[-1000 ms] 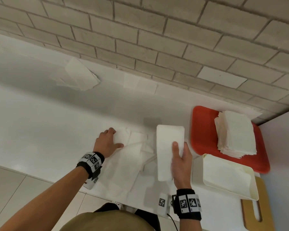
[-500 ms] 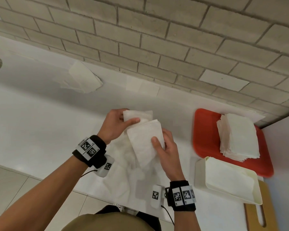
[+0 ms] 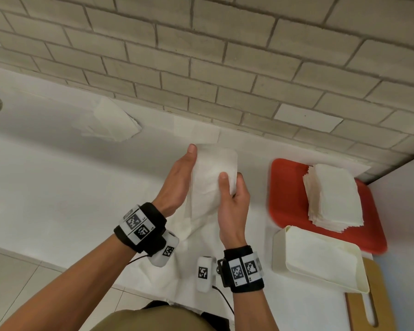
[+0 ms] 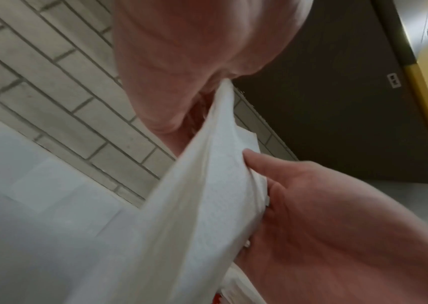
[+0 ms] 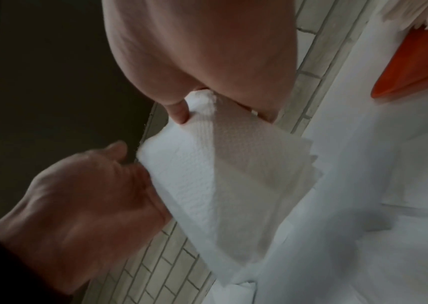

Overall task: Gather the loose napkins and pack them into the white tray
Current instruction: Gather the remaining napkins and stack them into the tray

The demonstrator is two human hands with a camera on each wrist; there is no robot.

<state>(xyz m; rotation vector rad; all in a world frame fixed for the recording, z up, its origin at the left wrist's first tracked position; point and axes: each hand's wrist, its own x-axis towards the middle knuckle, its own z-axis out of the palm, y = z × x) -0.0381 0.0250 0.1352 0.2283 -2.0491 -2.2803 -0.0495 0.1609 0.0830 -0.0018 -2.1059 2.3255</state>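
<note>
Both hands hold one bundle of white napkins (image 3: pixel 213 177) raised above the counter. My left hand (image 3: pixel 183 175) grips its left edge, thumb pointing up and fingers behind. On the right edge, my right hand (image 3: pixel 231 189) pinches it with the thumb in front. In the left wrist view the napkins (image 4: pixel 202 195) run from my left palm (image 4: pixel 181 61) down to my right hand (image 4: pixel 311 205). The right wrist view shows the right thumb (image 5: pixel 179 111) on the napkins (image 5: pixel 220 168). The white tray (image 3: pixel 280 249) stands to the right of my right hand. More loose napkins (image 3: pixel 187 237) lie under my hands.
A red tray (image 3: pixel 287 194) behind the white tray carries a tall napkin stack (image 3: pixel 332 194). Other napkins (image 3: pixel 115 123) lie at the back left, and one flat sheet (image 3: pixel 196 130) lies by the brick wall. A wooden board (image 3: pixel 373 306) sits under the white tray's near corner.
A second ago both hands were down on the counter, the right on a folded napkin, the left on loose ones. They have since lifted and brought the napkins together into one bundle.
</note>
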